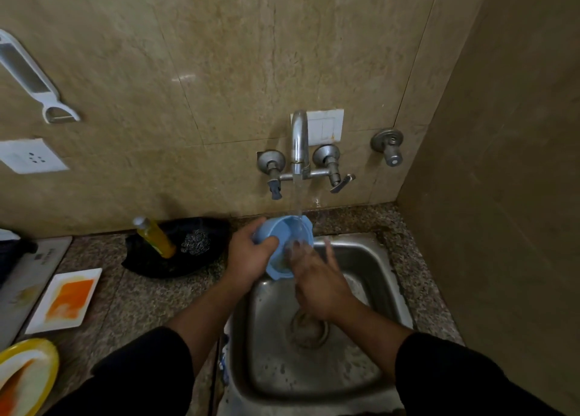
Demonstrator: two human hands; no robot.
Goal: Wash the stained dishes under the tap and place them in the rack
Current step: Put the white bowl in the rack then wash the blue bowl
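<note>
well, our left hand [251,254] grips the bowl [281,232] by its rim, thumb curled over the near edge, and holds it tilted toward us above the back left corner of the sink [314,381]. our right hand [317,287] reaches into the bowl with fingers stretched out and holds nothing. it is blurred, and we judge it is rubbing the inside. water [297,196] from the tap [299,139] falls straight into the bowl.

the bowl is pale blue, round, with small lugs on its rim. a yellowish film shows low inside it, so we take it as not yet clean.

further out, on the counter to the left, a white plate [67,299] smeared orange and a yellow plate [28,378] streaked orange lie unwashed. a soap bottle [155,235] and a scrubber [196,241] sit just beyond the left hand.

no rack is in view. we judge the task is early: this bowl still needs finishing, two plates remain, and none of the racking shows as done.
</note>
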